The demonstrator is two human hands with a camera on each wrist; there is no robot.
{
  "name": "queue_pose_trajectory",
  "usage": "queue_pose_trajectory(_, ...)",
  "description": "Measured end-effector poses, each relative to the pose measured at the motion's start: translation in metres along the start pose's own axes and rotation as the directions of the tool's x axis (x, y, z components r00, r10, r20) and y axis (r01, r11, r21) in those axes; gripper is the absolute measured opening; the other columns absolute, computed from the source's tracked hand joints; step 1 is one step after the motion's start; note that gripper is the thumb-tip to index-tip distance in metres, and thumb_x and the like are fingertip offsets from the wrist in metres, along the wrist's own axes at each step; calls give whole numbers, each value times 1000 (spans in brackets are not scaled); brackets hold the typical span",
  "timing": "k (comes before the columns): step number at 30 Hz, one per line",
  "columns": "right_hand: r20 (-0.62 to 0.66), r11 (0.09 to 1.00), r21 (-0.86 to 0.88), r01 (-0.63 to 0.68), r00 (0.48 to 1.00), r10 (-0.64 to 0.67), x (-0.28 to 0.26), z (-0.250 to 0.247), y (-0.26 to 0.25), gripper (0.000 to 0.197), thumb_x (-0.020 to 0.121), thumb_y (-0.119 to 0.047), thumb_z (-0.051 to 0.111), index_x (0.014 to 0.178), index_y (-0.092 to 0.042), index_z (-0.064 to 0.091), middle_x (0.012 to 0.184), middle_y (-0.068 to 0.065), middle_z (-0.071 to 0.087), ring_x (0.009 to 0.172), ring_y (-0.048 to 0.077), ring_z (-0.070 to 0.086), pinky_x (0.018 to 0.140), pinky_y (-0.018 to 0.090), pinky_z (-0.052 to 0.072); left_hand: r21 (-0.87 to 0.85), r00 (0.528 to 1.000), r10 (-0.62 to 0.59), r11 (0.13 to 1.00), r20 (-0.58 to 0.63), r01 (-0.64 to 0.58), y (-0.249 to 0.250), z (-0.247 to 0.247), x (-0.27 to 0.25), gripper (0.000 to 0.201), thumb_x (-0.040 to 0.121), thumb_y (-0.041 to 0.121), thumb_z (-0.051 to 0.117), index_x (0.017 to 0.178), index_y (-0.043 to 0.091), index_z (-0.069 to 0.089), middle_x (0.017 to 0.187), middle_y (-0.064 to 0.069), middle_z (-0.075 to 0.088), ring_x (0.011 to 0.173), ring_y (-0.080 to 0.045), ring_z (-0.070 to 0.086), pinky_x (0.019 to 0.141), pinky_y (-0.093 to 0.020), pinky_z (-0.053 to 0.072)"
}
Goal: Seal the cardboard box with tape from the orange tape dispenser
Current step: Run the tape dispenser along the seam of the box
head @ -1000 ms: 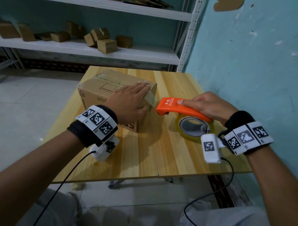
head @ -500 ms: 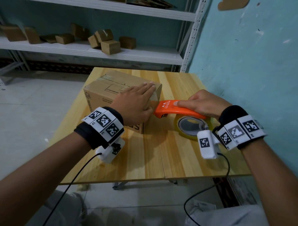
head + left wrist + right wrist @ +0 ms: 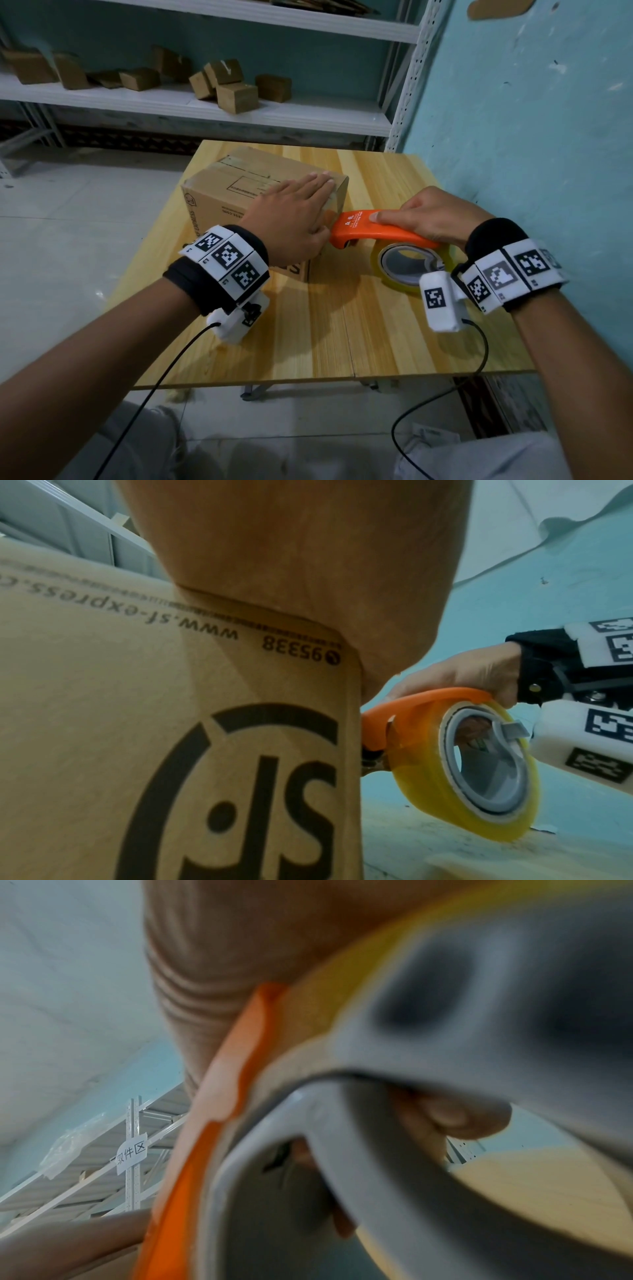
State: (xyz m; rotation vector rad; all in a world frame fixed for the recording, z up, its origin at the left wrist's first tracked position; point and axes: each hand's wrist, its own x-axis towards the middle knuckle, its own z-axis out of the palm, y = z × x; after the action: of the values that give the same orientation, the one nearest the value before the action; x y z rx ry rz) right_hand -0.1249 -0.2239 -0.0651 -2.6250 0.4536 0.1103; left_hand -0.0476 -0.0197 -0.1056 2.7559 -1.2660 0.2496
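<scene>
A brown cardboard box [image 3: 226,192] with black print stands on the wooden table [image 3: 342,329]; its printed side fills the left wrist view [image 3: 137,723]. My left hand [image 3: 291,219] lies flat on the box top near its right edge, fingers straight. My right hand [image 3: 431,219] grips the orange tape dispenser [image 3: 376,229], index finger stretched along its top. The dispenser's nose touches the box's right side just under the top edge [image 3: 373,731]. The yellowish tape roll [image 3: 479,772] hangs under the handle, just above the table. Up close, the right wrist view is blurred, showing the dispenser [image 3: 205,1123].
A teal wall [image 3: 534,137] runs close along the table's right side. White metal shelves [image 3: 205,109] behind the table carry several small cardboard boxes. Cables hang from both wrist units over the table's near edge.
My right hand has brought the dispenser leftward until its nose meets the box's right side. The left hand has stayed flat on the box top.
</scene>
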Motion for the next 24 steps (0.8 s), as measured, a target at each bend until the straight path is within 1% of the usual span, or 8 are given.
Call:
queue_pose_trajectory(6, 3, 1000, -6, 5, 1000, -5, 1, -1, -1, 52, 87, -61, 59, 83, -11, 70, 72, 5, 67, 64, 16, 61, 62, 25, 42, 3, 1000, -9, 1000, -8, 9, 0, 1, 1, 71, 97, 46, 37, 153, 18, 3, 161, -1, 3, 148, -15, 3, 118, -35, 3)
queue_pose_trajectory(9, -2, 1000, -15, 6, 1000, -6, 1, -4, 0, 53, 86, -62, 59, 82, -11, 71, 74, 6, 68, 66, 17, 62, 62, 26, 43, 23, 1000, -4, 1000, -22, 4, 0, 2, 0, 70, 97, 46, 36, 153, 20, 3, 162, -2, 4, 148, -16, 3, 120, -38, 0)
queue_pose_trajectory(12, 14, 1000, -5, -6, 1000, 6, 1, -5, -2, 52, 85, -63, 60, 81, -12, 72, 72, 5, 69, 65, 17, 64, 63, 27, 45, 66, 997, 43, 997, -60, -39, -1, 4, -1, 65, 97, 47, 33, 152, 31, 1, 161, -2, 7, 148, -20, 6, 119, -46, -3)
queue_pose_trajectory(13, 17, 1000, -5, -6, 1000, 6, 1, -6, -3, 51, 85, -62, 60, 81, -12, 72, 72, 5, 69, 65, 17, 64, 63, 27, 45, 74, 997, 52, 996, -61, -47, -1, 4, -2, 62, 97, 48, 32, 151, 36, 3, 161, -3, 7, 148, -21, 6, 119, -47, -2)
queue_pose_trajectory(15, 19, 1000, -22, -7, 1000, 7, 1, -7, -7, 50, 86, -61, 61, 81, -12, 71, 73, 4, 69, 66, 17, 64, 61, 26, 44, 67, 997, 53, 996, -51, -50, -1, 4, -2, 56, 98, 48, 32, 149, 41, 14, 161, -4, 8, 148, -22, 5, 119, -47, 2)
queue_pose_trajectory(18, 16, 997, -70, -23, 1000, 24, 0, -12, -16, 46, 87, -59, 61, 81, -14, 68, 72, 3, 66, 66, 16, 61, 59, 26, 40, 59, 996, 67, 996, -58, -64, -1, 4, -3, 49, 97, 49, 34, 145, 43, 27, 161, -4, 10, 148, -23, 7, 118, -47, 5)
queue_pose_trajectory(20, 17, 993, -114, -41, 999, 43, -1, -16, -22, 46, 87, -60, 61, 82, -14, 67, 73, 3, 65, 68, 16, 60, 59, 26, 39, 47, 996, 71, 997, -62, -68, -1, 5, -2, 47, 97, 49, 34, 144, 42, 31, 160, -4, 12, 147, -23, 8, 118, -46, 5)
queue_pose_trajectory(24, 18, 979, -196, -47, 998, 52, 0, -24, -33, 47, 85, -61, 62, 85, -14, 64, 77, 4, 65, 71, 19, 61, 64, 27, 44, 36, 996, 64, 997, -68, -62, -1, 4, -2, 44, 99, 47, 30, 143, 40, 34, 160, -4, 13, 147, -22, 9, 118, -46, 6)
